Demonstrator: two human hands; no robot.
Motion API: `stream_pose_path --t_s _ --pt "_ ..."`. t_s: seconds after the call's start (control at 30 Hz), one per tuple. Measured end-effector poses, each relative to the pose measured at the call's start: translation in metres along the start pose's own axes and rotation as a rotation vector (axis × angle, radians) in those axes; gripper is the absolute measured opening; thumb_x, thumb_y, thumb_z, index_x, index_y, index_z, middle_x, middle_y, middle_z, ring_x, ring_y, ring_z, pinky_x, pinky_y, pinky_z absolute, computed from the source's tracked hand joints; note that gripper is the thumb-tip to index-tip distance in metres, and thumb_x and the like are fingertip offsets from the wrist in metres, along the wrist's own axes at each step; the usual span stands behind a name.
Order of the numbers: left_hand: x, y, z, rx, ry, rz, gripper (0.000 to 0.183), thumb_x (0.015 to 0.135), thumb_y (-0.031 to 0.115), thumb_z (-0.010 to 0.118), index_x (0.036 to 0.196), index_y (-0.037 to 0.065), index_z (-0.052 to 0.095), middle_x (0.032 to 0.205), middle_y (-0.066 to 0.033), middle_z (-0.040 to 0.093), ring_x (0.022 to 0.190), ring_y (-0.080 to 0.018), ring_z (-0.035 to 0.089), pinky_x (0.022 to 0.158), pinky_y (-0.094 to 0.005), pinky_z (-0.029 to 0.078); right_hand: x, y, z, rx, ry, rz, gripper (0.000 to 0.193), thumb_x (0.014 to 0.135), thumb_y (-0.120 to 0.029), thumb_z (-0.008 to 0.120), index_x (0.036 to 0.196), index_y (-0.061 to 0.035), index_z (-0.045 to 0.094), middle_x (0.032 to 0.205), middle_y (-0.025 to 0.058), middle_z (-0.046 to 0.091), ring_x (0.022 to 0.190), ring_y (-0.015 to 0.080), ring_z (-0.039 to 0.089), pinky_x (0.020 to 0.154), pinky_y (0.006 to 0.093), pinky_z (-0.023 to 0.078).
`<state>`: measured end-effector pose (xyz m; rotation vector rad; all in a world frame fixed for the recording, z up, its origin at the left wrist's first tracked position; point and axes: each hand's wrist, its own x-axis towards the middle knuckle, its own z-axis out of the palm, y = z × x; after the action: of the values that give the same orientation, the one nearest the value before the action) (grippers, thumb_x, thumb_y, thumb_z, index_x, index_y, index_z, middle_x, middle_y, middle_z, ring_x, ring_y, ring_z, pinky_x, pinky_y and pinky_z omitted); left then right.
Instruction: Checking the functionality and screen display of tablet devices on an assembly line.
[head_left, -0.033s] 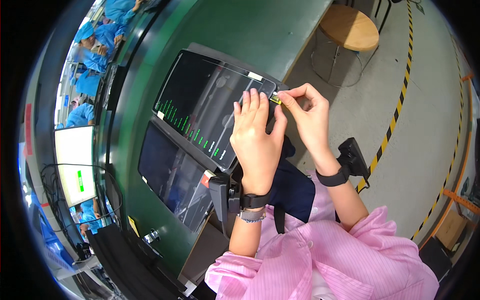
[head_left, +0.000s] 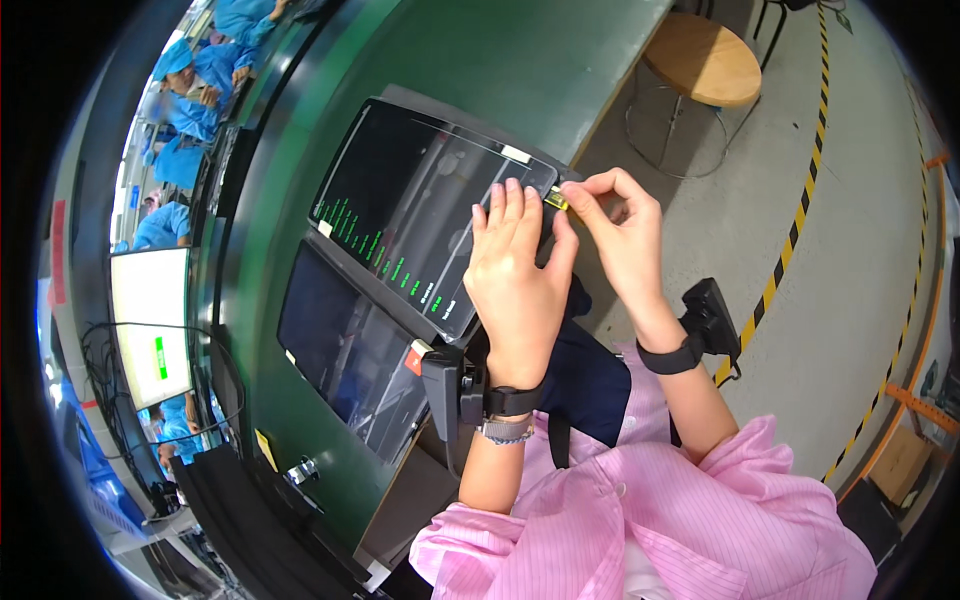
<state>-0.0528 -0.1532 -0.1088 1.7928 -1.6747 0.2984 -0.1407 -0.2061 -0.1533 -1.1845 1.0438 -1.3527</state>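
Note:
A dark tablet (head_left: 400,180) with lines of green text on its lit screen lies on the green table. My left hand (head_left: 515,260) rests flat on its near right part, fingers stretched out and holding nothing. At the tablet's right-hand edge my right hand (head_left: 622,225) pinches a small yellow piece (head_left: 556,200) between thumb and forefinger. The piece touches or sits at that edge; its exact kind I cannot make out. Beside the first tablet, nearer to me on the left, lies a second dark tablet (head_left: 345,345) with its screen unlit.
The green table (head_left: 500,60) reaches away to the far side. A round wooden stool (head_left: 703,60) stands beyond its right edge. On the left are a bright monitor (head_left: 150,325) and loose black cables (head_left: 215,350). Several people in blue (head_left: 185,90) sit farther left.

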Motion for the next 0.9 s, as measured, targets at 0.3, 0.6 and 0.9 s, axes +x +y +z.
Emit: stream_pose_path --t_s 0.3,0.6,0.9 --pt "0.004 0.002 0.003 0.057 0.061 0.004 0.030 0.069 0.010 0.072 0.094 -0.004 0.067 0.102 -0.0217 0.065 0.101 -0.0333 0.063 0.093 -0.0445 0.047 0.028 -0.014 -0.022 0.008 -0.142 -0.063 0.031 0.096 -0.022 0.047 0.087 0.0021 0.064 0.085 0.0048 0.064 0.081 0.0096 0.055 0.074 0.0247 0.042" --pt "0.004 -0.001 0.007 0.079 0.094 0.000 0.021 0.070 0.004 0.070 0.089 -0.004 0.067 0.097 -0.0208 0.067 0.096 -0.0316 0.065 0.091 -0.0435 0.049 0.068 -0.015 -0.007 -0.095 -0.314 -0.186 0.025 0.094 -0.016 0.048 0.096 0.0017 0.065 0.095 0.0063 0.063 0.086 0.0118 0.057 0.077 0.0251 0.043" --pt "0.007 -0.007 0.019 0.137 0.119 0.015 0.024 0.068 0.003 0.069 0.088 -0.007 0.065 0.097 -0.0233 0.066 0.095 -0.0336 0.065 0.091 -0.0424 0.049 0.084 -0.016 0.024 -0.303 -0.635 -0.304 0.030 0.091 -0.017 0.047 0.109 0.0019 0.063 0.098 0.0121 0.061 0.085 0.0225 0.058 0.075 0.0307 0.045"
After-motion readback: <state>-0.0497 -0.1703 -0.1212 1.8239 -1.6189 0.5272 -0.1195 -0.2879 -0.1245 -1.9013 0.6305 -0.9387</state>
